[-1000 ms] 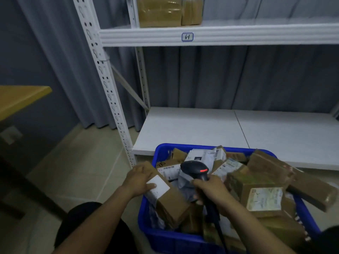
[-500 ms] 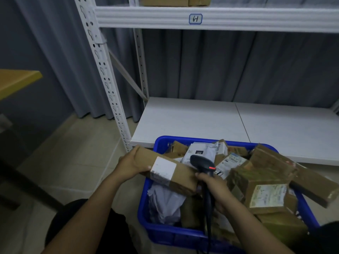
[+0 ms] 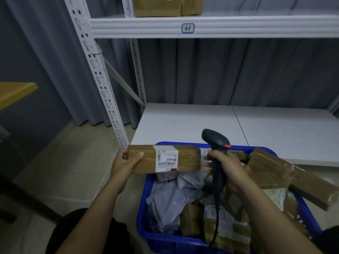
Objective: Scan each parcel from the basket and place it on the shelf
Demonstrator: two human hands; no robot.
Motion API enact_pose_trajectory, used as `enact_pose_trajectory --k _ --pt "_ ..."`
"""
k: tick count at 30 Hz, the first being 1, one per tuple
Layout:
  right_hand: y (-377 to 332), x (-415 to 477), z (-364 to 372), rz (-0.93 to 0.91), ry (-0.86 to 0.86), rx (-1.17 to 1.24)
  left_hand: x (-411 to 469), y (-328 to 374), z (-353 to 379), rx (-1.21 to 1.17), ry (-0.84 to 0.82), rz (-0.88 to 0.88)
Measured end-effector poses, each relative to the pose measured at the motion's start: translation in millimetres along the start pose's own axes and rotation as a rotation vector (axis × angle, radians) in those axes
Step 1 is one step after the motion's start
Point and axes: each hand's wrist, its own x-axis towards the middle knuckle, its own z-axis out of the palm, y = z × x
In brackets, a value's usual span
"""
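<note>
Our left hand (image 3: 126, 164), grip closed round one end, holds a brown parcel (image 3: 187, 158) level over the blue basket (image 3: 145, 217), barcode label (image 3: 166, 159) facing us. Our right hand (image 3: 226, 169) wraps its grip round a black barcode scanner (image 3: 214, 140) just beside it. We judge the scanner should tip down onto the barcode, parcel steady, before the shelf (image 3: 183, 121).

The person wore dark clothing (image 3: 86, 233) — near-black, plain and matte, a rounded mass of it filling the lower left of the view. A second dark patch (image 3: 330, 241) sat in the lower right corner, too dim to tell which garment it was. The left forearm (image 3: 102, 202) and right forearm (image 3: 266, 204) were bare. The left grip (image 3: 124, 165) had a short, trimmed thumbnail (image 3: 141, 154); the right grip (image 3: 229, 171) was bare too.
</note>
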Motion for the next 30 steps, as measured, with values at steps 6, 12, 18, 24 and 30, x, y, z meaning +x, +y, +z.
enact_pose_trajectory --k 6,12,18,24,30 --pt "-2 -18 6 -0.014 -0.094 -0.455 8 -1 -1 -0.265 0.15 -0.109" --pt "-14 -30 12 0.004 -0.219 -0.653 3 4 5 -0.274 0.199 -0.061" --pt "-22 -39 21 0.026 -0.247 -0.689 0 7 4 -0.284 0.19 -0.049" --pt "-25 -44 25 0.009 -0.256 -0.711 -3 10 4 -0.292 0.197 -0.018" --pt "-38 -47 22 -0.133 -0.143 -0.595 -14 22 6 -0.276 0.119 0.018"
